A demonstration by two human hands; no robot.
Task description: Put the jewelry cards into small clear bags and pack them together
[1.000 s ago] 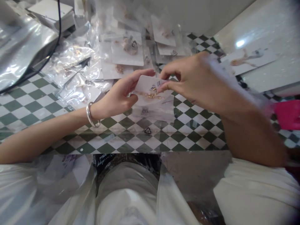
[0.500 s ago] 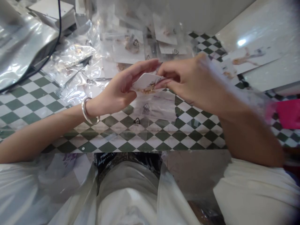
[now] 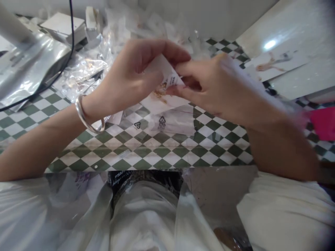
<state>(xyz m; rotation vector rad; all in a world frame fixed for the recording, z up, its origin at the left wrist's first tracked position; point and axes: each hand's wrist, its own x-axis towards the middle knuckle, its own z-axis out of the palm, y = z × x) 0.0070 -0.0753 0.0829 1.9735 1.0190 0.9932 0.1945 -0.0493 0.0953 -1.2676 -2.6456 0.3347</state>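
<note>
Between my two hands is a small white card [image 3: 160,63] with fine dark print, held tilted above the table. My left hand [image 3: 131,73] curls around its left side, thumb in front and fingers over the top. My right hand [image 3: 206,78] pinches the card's right edge between thumb and fingers. A gold-coloured jewellery piece [image 3: 160,94] shows just under my left thumb; whether it is fixed to the held card or lies against the white sheet below, I cannot tell. Below the hands, a clear plastic bag [image 3: 178,122] with a recycling mark lies flat.
Clear plastic packets [image 3: 83,66] are heaped at the back left, by a stack of white cards [image 3: 64,24]. A black cable [image 3: 72,38] hangs across the left. A picture card [image 3: 277,64] and a pink item [image 3: 323,122] are at the right of the checkered tabletop [image 3: 209,153].
My left hand has risen and wrapped further over the card. The card has turned to stand more steeply, showing its print. My right hand has barely moved and keeps its pinch.
</note>
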